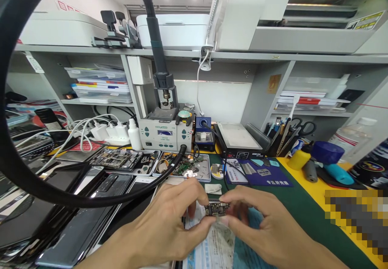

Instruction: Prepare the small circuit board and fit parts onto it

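A small dark circuit board is held up over the work mat, between the fingertips of both hands. My left hand pinches its left end between thumb and forefinger. At the right end, the thumb and forefinger of my right hand are closed on the same board. Beneath it lies a printed paper sheet, with a blue cloth-like piece to its right. Just beyond the board sits a folded white wad.
A black hot-air hose loops across the left side from the rework station. Phones crowd the left. Behind are a parts tray, a heating plate and a purple mat. Bottles and a blue tape roll stand right.
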Demonstrator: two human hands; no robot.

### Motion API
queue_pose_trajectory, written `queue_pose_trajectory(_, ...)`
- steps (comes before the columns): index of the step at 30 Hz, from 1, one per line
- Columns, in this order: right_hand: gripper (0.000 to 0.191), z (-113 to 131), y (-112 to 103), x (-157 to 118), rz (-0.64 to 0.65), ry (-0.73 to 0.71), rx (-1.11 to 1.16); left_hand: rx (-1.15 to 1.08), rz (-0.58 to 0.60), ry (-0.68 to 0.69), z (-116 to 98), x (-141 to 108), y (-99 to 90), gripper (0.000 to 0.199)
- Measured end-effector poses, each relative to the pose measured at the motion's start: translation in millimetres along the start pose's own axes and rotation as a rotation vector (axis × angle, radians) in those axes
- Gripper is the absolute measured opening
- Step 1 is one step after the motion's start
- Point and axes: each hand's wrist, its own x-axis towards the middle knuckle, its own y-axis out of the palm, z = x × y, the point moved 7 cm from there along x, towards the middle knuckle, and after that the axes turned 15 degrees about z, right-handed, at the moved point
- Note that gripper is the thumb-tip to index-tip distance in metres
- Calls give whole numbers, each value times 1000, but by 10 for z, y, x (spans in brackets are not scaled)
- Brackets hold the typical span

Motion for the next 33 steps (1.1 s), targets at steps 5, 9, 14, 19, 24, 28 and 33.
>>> queue_pose_trajectory(5, 15, -2, 1, -3, 10, 5, 5, -8, 35, -34, 16, -4, 25, 15)
queue_pose_trajectory(9, 15, 1, 12, -14, 17, -2, 8, -11, 42, -20, -10, 3, 20, 15)
queue_pose_trajectory(14, 14, 0, 18, -15, 30, 0, 16, -33, 22, 8, -11, -3, 1, 17)
queue_pose_trajectory(19, 15, 4, 10, -6, 21, -8, 13, -64, 19, 19, -3, 4, -8, 18)
queue_pose_trajectory(24, 16, -18, 24, -9, 18, -11, 16, -68, 15, 23, -7, 15, -14, 18)
queue_pose_trajectory(28, 16, -27, 28, -14, 23, -8, 23, -60, 6, 23, 4, 10, -12, 19)
queue_pose_trajectory(33, 16, -27, 20, -27, 21, -8, 15, -53, -1, 35, -3, 3, -12, 19)
